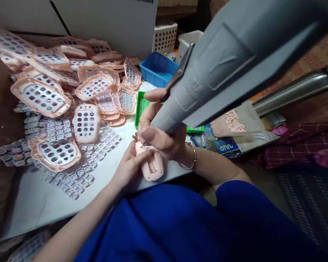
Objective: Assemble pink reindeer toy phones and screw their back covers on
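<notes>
My left hand (131, 163) is closed around a pink plastic toy phone (153, 169), its back side up, at the table's front edge. An open battery recess and small screw holes show on that back. My right hand (164, 138) grips a large grey electric screwdriver (191, 87), which slants down from the upper right. The tool's tip is near the toy phone's top end, mostly hidden by my fingers. Left of my hands, a pink front shell (86, 123) with a grid of holes lies on the white table (104, 182).
Many pink shells (43, 95) are heaped at the left, with printed button sheets (79, 171) under and before them. Behind my hands are a green basket (140, 105) and a blue bin (158, 69). A clear tray (248, 118) of small pink pieces (233, 120) stands right, near a metal tube (295, 89).
</notes>
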The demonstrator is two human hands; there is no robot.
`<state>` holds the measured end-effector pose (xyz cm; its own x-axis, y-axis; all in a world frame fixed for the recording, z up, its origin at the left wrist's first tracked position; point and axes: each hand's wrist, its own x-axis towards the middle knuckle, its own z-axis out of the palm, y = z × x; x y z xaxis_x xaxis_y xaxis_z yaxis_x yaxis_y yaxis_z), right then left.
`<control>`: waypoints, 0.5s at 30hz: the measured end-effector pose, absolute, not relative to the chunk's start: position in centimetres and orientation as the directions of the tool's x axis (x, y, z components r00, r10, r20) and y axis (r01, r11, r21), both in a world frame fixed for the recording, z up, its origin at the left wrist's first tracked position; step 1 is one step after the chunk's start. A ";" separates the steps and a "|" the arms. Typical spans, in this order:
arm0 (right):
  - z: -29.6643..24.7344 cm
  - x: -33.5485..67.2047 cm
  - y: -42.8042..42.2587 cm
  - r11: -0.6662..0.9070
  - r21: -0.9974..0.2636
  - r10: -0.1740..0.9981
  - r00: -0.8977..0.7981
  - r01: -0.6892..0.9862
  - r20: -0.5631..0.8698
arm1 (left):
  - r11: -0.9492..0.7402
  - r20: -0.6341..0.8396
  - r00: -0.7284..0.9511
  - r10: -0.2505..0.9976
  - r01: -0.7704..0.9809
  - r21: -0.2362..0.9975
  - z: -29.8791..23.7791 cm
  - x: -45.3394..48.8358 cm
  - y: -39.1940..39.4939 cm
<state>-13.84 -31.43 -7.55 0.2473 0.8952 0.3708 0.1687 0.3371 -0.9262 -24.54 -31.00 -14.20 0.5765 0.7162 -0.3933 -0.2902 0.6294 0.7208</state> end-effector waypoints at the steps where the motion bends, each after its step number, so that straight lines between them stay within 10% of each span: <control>1: -7.7 -14.0 -31.4 0.277 -0.940 0.918 0.234 0.199 0.320 | 0.620 -0.384 0.578 0.720 -0.288 0.730 -14.3 -24.6 -31.0; 15: -8.1 -13.5 -30.8 0.294 -0.936 0.943 0.104 0.191 0.317 | 0.587 -0.364 0.582 0.728 -0.253 0.769 -14.5 -24.8 -31.0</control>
<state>-13.47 -30.76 -8.10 0.1043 0.9426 0.3173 0.1909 0.2941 -0.9365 -24.76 -30.95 -14.52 0.5817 0.7276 -0.3636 -0.2532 0.5868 0.7691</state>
